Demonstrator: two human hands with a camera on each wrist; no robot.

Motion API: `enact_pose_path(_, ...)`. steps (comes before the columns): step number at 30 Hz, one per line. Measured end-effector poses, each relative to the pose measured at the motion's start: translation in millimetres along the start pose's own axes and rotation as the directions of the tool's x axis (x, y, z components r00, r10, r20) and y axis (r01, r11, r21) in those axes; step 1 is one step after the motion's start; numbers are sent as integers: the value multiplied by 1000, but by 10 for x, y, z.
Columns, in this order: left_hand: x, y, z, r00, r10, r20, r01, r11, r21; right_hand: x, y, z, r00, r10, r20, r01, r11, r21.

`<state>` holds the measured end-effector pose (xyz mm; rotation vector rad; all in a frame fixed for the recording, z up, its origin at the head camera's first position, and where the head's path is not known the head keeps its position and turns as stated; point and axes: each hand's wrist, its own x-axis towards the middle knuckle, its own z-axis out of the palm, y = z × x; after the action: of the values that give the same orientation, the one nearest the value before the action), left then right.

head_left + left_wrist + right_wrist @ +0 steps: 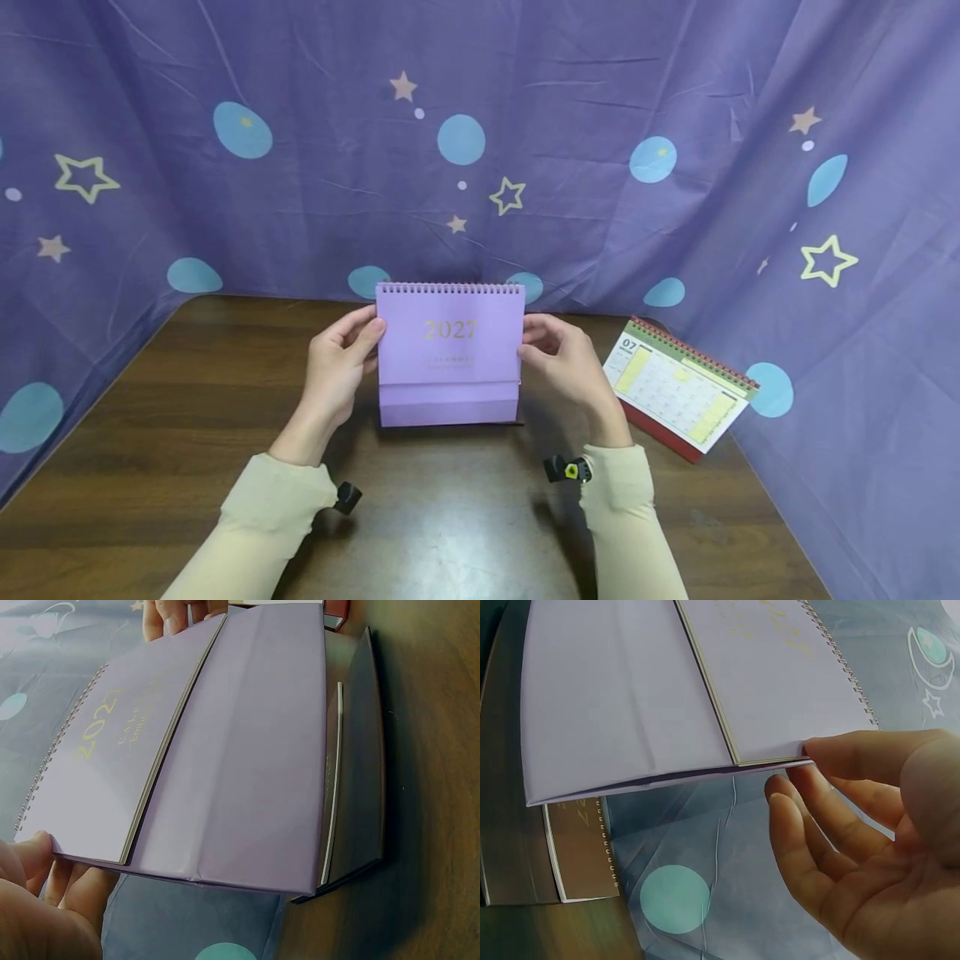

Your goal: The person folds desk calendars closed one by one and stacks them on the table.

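Both hands hold a purple desk calendar (450,354) marked 2027, its spiral binding along the top. My left hand (335,367) pinches its left side edge, thumb on the front cover. At the opposite edge, the thumb and forefinger of my right hand (566,358) pinch the cover, with the other fingers loosely bent in the right wrist view. Behind the purple one stands a dark brown spiral calendar (577,847), also showing in the left wrist view beyond the purple base. In the head view the purple calendar hides nearly all of it.
To the right, a desk calendar with a red base (678,387) stands at an angle, open to a page marked 07. A brown wooden table (187,467) lies below. Purple curtains (570,100) with stars and blue dots hang along the back and sides.
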<state>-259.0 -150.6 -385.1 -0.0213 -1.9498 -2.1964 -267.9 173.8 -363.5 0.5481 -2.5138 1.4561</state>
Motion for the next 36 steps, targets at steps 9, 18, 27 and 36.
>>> enact_pose_path(9, 12, -12, -6, 1000, -13, -14, 13, 1000, -19, 16, 14, 50, 989, 120, 81, -137, 954, 265)
enact_pose_path(18, 9, -17, -15, 1000, -21, 3, 21, 999, -30, 28, 33, 121, 978, 178, 105, -202, 926, 318)
enact_pose_path(27, 8, -5, -35, 999, -32, 14, 32, 999, 9, 34, 26, 153, 981, 181, 69, -194, 899, 392)
enact_pose_path(36, 10, -11, -31, 996, -29, 81, 24, 997, 68, 36, -26, 152, 977, 211, -10, -192, 905, 380)
